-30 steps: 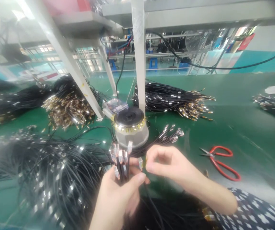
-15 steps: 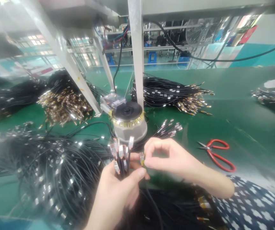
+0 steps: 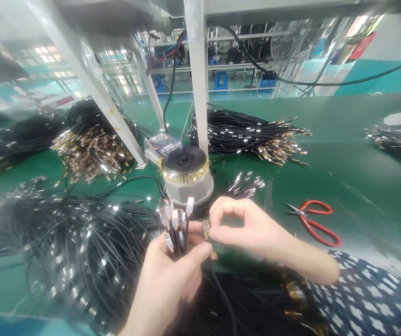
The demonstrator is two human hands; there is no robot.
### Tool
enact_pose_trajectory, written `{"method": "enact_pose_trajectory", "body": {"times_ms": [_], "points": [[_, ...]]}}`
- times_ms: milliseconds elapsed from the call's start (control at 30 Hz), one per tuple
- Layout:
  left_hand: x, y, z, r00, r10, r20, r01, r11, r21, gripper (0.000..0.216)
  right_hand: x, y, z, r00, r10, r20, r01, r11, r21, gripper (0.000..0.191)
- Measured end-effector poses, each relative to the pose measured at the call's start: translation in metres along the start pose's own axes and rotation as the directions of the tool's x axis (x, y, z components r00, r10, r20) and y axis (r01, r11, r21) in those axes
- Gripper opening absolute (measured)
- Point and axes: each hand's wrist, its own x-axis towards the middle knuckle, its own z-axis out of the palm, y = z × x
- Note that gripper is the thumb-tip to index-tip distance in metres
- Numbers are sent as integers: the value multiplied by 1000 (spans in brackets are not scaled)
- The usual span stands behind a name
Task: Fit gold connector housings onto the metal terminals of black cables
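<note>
My left hand [image 3: 174, 275] is closed round a bunch of black cables [image 3: 176, 233], whose silvery metal-ended connectors stick up above the fingers. Just right of the bunch, one cable connector [image 3: 206, 228] with a bit of yellow on it stands between my two hands. The thumb and forefinger of my right hand [image 3: 238, 224] are pinched at its edge. Below it a single black cable [image 3: 221, 291] hangs down. Behind the hands sits a round dispenser [image 3: 188, 191] with a black top and small yellow strips round its rim.
Red-handled scissors [image 3: 315, 221] lie on the green table [image 3: 354, 186] at right. Cable bundles [image 3: 235, 130] lie behind the dispenser, and a large cable heap [image 3: 81, 247] covers the left. White posts [image 3: 197, 70] rise from the table. More connector ends [image 3: 247, 184] lie beside the dispenser.
The view has shifted very slightly. Both hands keep nearly the same pose, with the right fingers still pinched at the connector.
</note>
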Motion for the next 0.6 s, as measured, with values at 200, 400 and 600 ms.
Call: {"method": "enact_pose_trajectory", "body": {"times_ms": [200, 400, 600], "points": [[-3, 3, 5, 999, 12, -43, -12, 1000, -1, 31, -3, -2, 4, 996, 15, -90, -23, 996, -83, 12], [-3, 1, 4, 1000, 8, -26, -8, 1000, -16, 27, -8, -4, 7, 995, 8, -96, -17, 996, -92, 12], [-2, 2, 1, 1000, -7, -8, 6, 997, -77, 26, -7, -4, 4, 997, -24, -75, 19, 997, -75, 12]]}}
